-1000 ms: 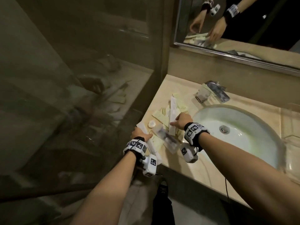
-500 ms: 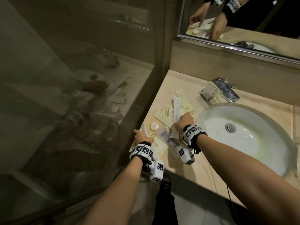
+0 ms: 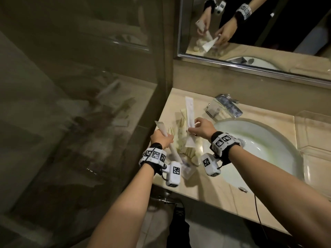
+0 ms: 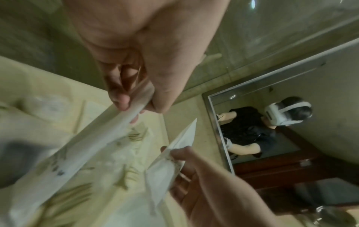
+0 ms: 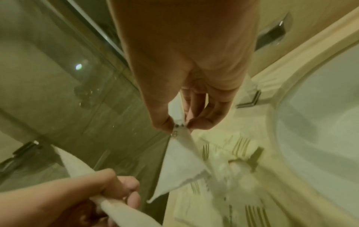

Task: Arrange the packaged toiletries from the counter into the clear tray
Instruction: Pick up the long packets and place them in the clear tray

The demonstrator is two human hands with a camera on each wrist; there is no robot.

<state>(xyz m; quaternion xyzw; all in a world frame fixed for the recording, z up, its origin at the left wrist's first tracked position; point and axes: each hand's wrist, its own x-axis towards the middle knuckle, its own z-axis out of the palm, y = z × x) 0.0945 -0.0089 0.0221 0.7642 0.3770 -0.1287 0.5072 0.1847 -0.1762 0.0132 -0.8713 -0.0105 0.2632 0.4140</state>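
Left hand fist-wrapped round long white sachet, long axis tilted up-left, left of basin. Right hand pinching second sachet mid-length, pointing toward mirror. Print unreadable.

Your right hand pinches a long white paper sachet between thumb and fingertips, so that it hangs above the worktop, its lower end wide and jagged. At the lower left your left hand is curled round a second long white packet that runs slantwise through the fist. Beneath them pale striped packets lie blurred on the worktop, just beside the white basin, with the glass partition on the left.
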